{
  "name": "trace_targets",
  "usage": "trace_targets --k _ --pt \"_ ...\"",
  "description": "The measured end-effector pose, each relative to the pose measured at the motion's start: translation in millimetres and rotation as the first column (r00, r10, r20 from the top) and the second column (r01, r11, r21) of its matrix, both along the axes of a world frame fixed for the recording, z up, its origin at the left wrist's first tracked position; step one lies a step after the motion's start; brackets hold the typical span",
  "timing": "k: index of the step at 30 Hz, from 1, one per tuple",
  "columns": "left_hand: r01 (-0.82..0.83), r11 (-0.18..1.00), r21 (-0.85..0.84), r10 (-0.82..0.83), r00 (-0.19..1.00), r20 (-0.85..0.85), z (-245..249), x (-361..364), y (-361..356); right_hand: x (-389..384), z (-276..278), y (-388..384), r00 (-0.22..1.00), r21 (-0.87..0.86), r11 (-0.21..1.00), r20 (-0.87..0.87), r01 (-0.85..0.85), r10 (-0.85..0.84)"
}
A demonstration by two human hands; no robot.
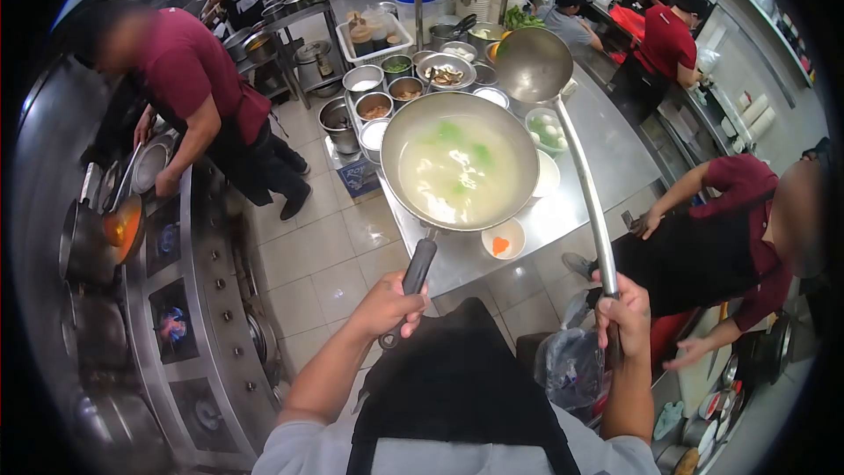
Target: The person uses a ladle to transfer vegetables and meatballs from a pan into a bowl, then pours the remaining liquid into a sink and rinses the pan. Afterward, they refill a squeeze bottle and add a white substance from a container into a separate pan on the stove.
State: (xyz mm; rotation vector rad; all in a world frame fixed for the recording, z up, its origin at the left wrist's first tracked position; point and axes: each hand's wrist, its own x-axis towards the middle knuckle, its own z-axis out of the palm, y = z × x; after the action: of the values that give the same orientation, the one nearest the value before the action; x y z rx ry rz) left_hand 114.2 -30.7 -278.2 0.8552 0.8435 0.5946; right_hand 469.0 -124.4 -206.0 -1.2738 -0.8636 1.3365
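Observation:
My left hand (391,306) is wrapped round the black handle of a frying pan (406,185), held up in front of me above the steel table. Pale, cloudy liquid with blurred green pieces fills the pan. In my right hand (624,310) is the long metal handle of a ladle (534,64), its large round bowl raised at the pan's far right. Just below the pan's rim, a white bowl (514,251) with something orange in it sits on the table. Part of another white dish (547,178) shows beside the pan's right edge.
Beyond the pan, the steel table (620,154) carries several metal containers of ingredients and a white basket (374,54) of bottles. At left, a co-worker (189,79) handles a pan by the stove (189,334), where flames show. Another person (730,229) stands close on my right, near a lined bin (571,369).

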Motion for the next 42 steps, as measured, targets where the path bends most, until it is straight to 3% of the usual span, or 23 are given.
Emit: trace_targets --k 3,5,6,7,8,9,11,13,16,18,21,25,29,31,32,34,35,37,38,39,42 --pt "0.043 0.999 -0.003 -0.043 0.998 -0.034 1.3 -6.5 0.8 -17.7 5.7 -16.0 0.999 -0.069 0.997 0.043 -0.026 0.029" --pt "0.051 0.999 0.017 -0.050 0.997 -0.052 2.3 -9.6 -2.0 -29.0 8.7 -21.5 0.988 -0.119 0.992 0.146 -0.030 0.047" --pt "0.063 0.997 0.045 -0.059 0.996 -0.073 2.8 -11.1 -2.4 -33.0 7.6 -19.9 0.955 -0.131 0.989 0.280 -0.066 0.101" --pt "0.062 0.997 0.043 -0.058 0.996 -0.074 3.1 -12.2 -2.8 -36.3 5.3 -19.4 0.900 -0.146 0.984 0.408 -0.101 0.152" --pt "0.061 0.997 0.039 -0.058 0.996 -0.069 3.2 -13.0 -3.5 -29.2 -18.6 -10.1 0.657 0.099 0.958 0.746 -0.269 0.107" --pt "0.064 0.997 0.035 -0.061 0.996 -0.066 3.2 -14.3 -5.0 -24.7 -28.8 -12.2 0.660 0.098 0.959 0.744 -0.266 0.107" --pt "0.071 0.997 0.030 -0.069 0.995 -0.066 4.0 -16.5 -8.2 -40.8 -17.8 1.6 0.424 0.054 0.969 0.904 -0.241 0.055" --pt "0.074 0.997 0.023 -0.072 0.996 -0.060 4.4 -18.2 -8.4 -44.0 -17.1 2.1 0.437 0.020 0.979 0.897 -0.205 0.073" --pt "0.080 0.997 0.022 -0.078 0.994 -0.080 7.0 -22.6 -7.6 -39.2 -15.5 -8.8 0.530 -0.023 0.968 0.834 -0.250 0.156" --pt "0.091 0.995 0.034 -0.089 0.994 -0.058 6.3 -26.3 -9.9 -35.7 -21.6 -24.2 0.719 -0.066 0.989 0.680 -0.136 0.144" --pt "0.108 0.994 0.026 -0.106 0.992 -0.062 7.9 -30.3 -10.1 -45.2 -2.8 -28.2 0.775 -0.014 0.996 0.628 -0.084 0.074" --pt "0.132 0.991 0.029 -0.130 0.990 -0.064 2.6 -31.8 -12.2 -50.4 19.6 -33.5 0.810 -0.206 0.977 0.563 -0.055 0.164" --pt "0.110 0.994 0.007 -0.110 0.993 -0.044 -0.6 -31.2 -11.7 -62.7 33.9 -41.7 0.886 -0.292 0.956 0.441 -0.010 0.145" --pt "0.108 0.994 0.009 -0.107 0.993 -0.042 -2.9 -29.7 -10.7 -58.8 32.4 -44.3 0.955 -0.329 0.941 0.246 -0.076 0.163" --pt "0.096 0.995 0.002 -0.096 0.995 -0.035 -5.0 -29.4 -11.8 -56.7 35.0 -45.0 0.956 -0.329 0.941 0.247 -0.072 0.160" --pt "0.085 0.996 -0.008 -0.085 0.996 -0.029 -7.5 -29.2 -11.3 -53.2 42.3 -41.4 0.985 -0.328 0.939 -0.163 -0.108 0.056" --pt "0.082 0.997 -0.009 -0.082 0.996 -0.023 -8.0 -29.0 -10.3 -51.9 45.1 -39.3 0.985 -0.329 0.938 -0.163 -0.107 0.056" --pt "0.078 0.997 -0.010 -0.078 0.997 -0.019 -8.3 -27.8 -8.7 -48.9 51.1 -35.7 0.845 -0.293 0.946 -0.533 -0.139 -0.041" --pt "0.078 0.997 -0.009 -0.078 0.997 -0.023 -8.7 -27.1 -8.4 -48.5 54.6 -34.4 0.811 -0.286 0.948 -0.582 -0.137 -0.059" --pt "0.077 0.997 -0.009 -0.077 0.997 -0.027 -8.7 -25.7 -9.5 -48.0 58.5 -35.4 0.810 -0.288 0.948 -0.584 -0.137 -0.060" --pt "0.066 0.998 -0.015 -0.066 0.998 -0.014 -12.3 -22.9 -7.7 -53.3 69.9 -33.2 0.968 -0.353 0.928 -0.249 -0.120 0.031"
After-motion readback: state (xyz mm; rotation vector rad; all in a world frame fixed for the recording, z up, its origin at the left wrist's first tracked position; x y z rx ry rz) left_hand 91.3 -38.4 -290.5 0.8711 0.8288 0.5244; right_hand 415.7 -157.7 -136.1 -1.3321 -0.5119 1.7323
